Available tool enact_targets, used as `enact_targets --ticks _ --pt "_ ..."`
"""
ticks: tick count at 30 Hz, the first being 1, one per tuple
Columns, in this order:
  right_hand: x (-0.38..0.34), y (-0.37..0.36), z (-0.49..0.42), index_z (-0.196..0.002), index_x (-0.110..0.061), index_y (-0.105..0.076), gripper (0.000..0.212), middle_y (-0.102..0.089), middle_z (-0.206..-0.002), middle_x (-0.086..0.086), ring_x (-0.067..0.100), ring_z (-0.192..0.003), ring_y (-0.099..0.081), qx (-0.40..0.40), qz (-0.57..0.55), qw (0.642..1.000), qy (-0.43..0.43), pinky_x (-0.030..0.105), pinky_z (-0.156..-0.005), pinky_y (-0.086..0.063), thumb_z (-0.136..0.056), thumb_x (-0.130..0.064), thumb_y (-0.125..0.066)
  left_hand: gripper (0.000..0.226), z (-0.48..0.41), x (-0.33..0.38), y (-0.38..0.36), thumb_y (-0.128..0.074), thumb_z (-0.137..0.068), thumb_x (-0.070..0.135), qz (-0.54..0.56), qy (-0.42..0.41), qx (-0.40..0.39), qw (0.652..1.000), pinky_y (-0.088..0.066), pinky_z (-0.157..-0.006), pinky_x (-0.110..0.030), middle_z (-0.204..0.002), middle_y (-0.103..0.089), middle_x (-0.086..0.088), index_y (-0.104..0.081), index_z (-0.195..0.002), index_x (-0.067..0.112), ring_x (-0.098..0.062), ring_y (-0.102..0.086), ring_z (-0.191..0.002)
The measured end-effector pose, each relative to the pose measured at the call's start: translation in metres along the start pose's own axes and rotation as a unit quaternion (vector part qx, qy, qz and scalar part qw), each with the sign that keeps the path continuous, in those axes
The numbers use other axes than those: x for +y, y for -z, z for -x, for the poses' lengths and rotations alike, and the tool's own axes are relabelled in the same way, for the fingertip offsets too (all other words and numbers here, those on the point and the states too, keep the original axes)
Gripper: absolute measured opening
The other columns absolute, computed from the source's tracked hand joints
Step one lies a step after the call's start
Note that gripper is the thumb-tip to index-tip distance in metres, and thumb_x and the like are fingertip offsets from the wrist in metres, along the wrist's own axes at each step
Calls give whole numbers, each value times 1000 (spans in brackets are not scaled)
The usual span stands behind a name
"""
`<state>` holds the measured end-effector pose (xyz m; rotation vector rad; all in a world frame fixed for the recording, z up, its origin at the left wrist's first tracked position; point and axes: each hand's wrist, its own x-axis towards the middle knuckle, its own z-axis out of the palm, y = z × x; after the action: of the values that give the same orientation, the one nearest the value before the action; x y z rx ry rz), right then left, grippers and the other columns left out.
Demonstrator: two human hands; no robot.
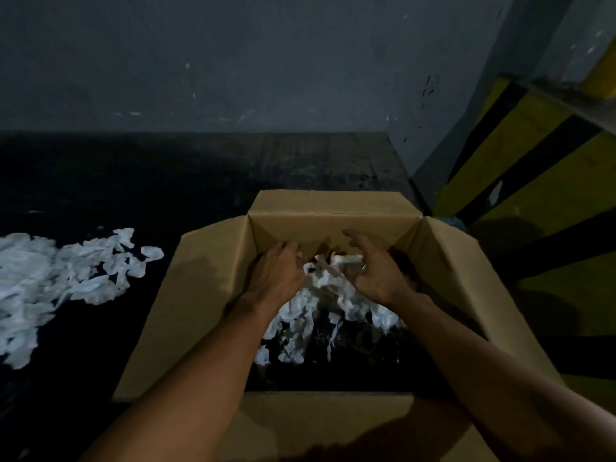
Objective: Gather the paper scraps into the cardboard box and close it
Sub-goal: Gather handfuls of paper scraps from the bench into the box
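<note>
While box [206, 295] is standing open, left hand [276, 271] is curling over scraps [320, 295] inside, grip unclear | right hand [370, 271] is spreading loosely over them | scrap pile [66, 275] is lying left of box.

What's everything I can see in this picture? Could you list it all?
cardboard box: one, brown, on the floor, flaps open
paper scraps in the box: many, white, heaped inside it
paper scraps on the floor: many, white, loose pile left of the box
floor: one, black, underneath
wall: one, grey, behind the box
striped surface: one, yellow and black, right of the box
left hand: one, inside the box, over the scraps
right hand: one, inside the box, grip unclear
</note>
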<state>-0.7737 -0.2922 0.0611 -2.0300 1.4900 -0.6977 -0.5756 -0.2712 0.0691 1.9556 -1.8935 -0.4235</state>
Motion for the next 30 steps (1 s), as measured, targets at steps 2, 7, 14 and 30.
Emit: enact_targets --ticks 2,7,14,30 --pt "-1 3 1 -142 -30 -40 57 -45 -143 3 24 -122 -51 19 13 1000 2 39 -98 -46 -90 -38 -63 30 4 3 2 -40 -98 26 19 -15 26 999 -47 -88 -41 -121 -57 -9 -54 -123 16 -27 -55 -106" --pt "-9 17 6 -144 -23 -40 57 -42 -147 6 24 -132 -41 61 23 998 25 31 -101 -34 -94 -45 -56 40 12 8 10 -44 -98 37 47 -53 81 994 -44 -96 -38 -133 -53 -6 -53 -130 16 -24 -52 -118" --pt "-30 31 14 -146 -22 -36 65 -37 -150 7 25 -136 -36 79 20 995 53 39 -108 -31 -92 -56 -51 49 34 8 41 -47 -96 42 9 -104 162 981 -32 -103 -27 -140 -48 -5 -47 -137 14 -19 -42 -130" --pt "-226 -35 81 -145 -23 -35 64 -34 -148 1 20 -134 -37 70 -23 982 172 39 -106 -36 -92 -58 -47 51 186 -83 177 -50 -92 42 -16 -88 289 953 -38 -97 -28 -129 -54 -9 -52 -131 10 -20 -48 -121"
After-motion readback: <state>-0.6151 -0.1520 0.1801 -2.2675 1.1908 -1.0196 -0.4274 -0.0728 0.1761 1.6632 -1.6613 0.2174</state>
